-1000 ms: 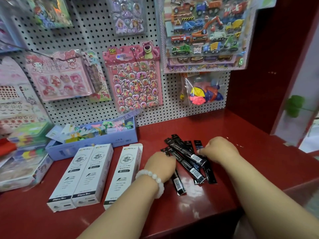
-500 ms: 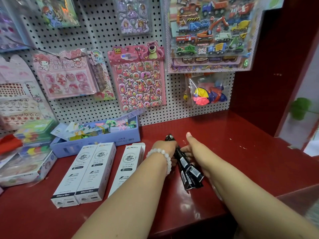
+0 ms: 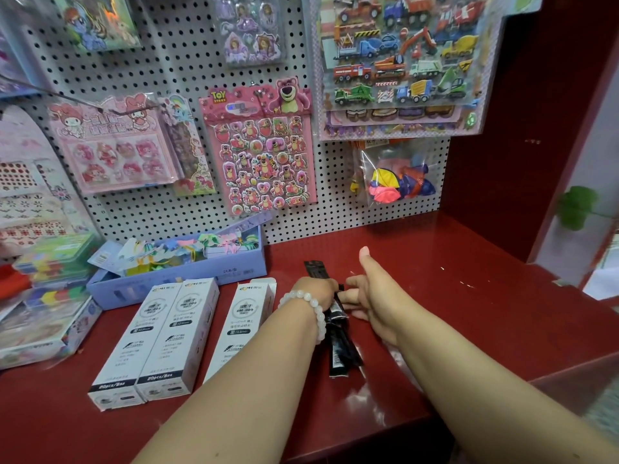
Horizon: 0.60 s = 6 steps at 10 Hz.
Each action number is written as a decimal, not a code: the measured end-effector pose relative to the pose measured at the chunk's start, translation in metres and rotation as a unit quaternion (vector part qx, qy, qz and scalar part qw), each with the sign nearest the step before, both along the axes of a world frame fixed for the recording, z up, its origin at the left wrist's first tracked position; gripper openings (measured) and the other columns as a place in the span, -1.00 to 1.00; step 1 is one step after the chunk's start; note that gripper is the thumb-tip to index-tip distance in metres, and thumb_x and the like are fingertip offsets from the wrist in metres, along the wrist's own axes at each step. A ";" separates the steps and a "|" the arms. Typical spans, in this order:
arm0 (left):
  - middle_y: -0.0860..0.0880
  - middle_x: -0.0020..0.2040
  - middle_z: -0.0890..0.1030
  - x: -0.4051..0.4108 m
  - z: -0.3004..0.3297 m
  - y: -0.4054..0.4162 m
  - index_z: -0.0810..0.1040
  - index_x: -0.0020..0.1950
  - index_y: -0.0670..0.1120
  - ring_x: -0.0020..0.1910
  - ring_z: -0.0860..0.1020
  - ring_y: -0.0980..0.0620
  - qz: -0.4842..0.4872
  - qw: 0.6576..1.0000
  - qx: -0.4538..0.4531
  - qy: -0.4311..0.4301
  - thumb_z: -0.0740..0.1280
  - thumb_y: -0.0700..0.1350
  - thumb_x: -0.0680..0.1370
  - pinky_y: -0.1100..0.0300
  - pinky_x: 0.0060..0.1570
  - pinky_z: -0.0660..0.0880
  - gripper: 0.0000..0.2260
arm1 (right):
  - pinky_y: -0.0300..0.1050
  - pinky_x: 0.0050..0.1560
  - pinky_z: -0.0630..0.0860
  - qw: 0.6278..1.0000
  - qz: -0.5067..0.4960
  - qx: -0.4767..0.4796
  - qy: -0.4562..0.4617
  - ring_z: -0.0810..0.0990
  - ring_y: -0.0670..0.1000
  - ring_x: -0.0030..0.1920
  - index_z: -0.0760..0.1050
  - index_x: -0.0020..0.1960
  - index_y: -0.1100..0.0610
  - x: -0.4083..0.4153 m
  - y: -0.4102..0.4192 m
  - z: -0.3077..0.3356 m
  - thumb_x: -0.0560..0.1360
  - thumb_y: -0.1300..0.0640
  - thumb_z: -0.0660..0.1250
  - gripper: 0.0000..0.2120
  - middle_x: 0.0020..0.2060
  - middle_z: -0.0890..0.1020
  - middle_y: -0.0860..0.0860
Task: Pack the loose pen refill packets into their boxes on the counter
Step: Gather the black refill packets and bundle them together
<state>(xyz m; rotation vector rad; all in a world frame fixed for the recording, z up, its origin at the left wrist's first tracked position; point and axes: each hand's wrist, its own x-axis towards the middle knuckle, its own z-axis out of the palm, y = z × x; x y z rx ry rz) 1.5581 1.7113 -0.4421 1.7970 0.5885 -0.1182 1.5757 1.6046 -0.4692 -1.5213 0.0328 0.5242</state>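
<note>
Your left hand (image 3: 316,291), w/ a white bead bracelet (image 3: 311,311) on the wrist, is curled round the upper part of a bunch of black plastic pen refill packets (image 3: 338,343). The bunch stands tilted on the glossy red table (image 3: 469,313), lower ends resting on the surface toward you, top ends poking out past the knuckles toward the pegboard. Your right hand (image 3: 371,296) is just beside it on the other side: fingers curled in against the packets, thumb stuck straight up & clear of them. So both hands grip the same bunch, approx mid-table.

Left of the left forearm lie three long white cardboard refill boxes. Two of them, the pair of white boxes (image 3: 157,343), sit side by side & touching. The third white box (image 3: 244,323) lies apart from them, nearest your left wrist, w/ its far-end flap open. Can't tell what's inside any of them.

Behind the boxes, against the white pegboard wall (image 3: 160,72), is a pale blue open tray (image 3: 181,276) full of colourful paper items. On the pegboard hang a pink bear sticker sheet (image 3: 264,155), a vehicle sticker sheet (image 3: 402,58) & a clear bag of balloons (image 3: 398,175). Far left edge of the table holds stacked colourful packs, too blurred to ID.
</note>
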 end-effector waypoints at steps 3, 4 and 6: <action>-0.11 -0.38 0.41 -0.001 0.004 0.018 0.35 -0.29 -0.22 -0.34 0.43 -0.03 0.095 0.990 -0.105 0.000 0.18 -0.24 0.58 0.13 -0.11 0.40 -0.76 | 0.06 -0.04 0.53 0.954 -0.062 -0.209 -0.207 0.57 0.03 -0.26 0.52 -0.21 0.05 0.013 -0.017 0.004 0.52 -0.01 0.24 -0.80 -0.26 0.66 0.00; -0.12 -0.32 0.49 -0.008 0.010 0.028 0.42 -0.14 -0.23 -0.40 0.50 -0.01 0.095 0.982 -0.160 -0.027 0.15 -0.26 0.60 0.10 -0.33 0.52 -0.85 | -0.09 0.03 0.48 0.887 0.042 -0.386 -0.249 0.58 0.06 0.04 0.56 -0.04 0.02 0.005 -0.010 -0.001 0.40 -0.12 0.39 -0.75 -0.04 0.63 -0.01; -0.09 -0.32 0.45 -0.017 0.010 0.047 0.42 -0.17 -0.19 -0.46 0.39 0.03 0.106 0.980 -0.152 -0.070 0.15 -0.30 0.58 0.18 -0.46 0.45 -0.85 | -0.06 0.14 0.45 0.790 0.044 -0.552 -0.264 0.49 0.17 0.19 0.53 0.14 0.14 -0.003 0.025 -0.011 0.33 -0.23 0.44 -0.44 0.17 0.54 0.13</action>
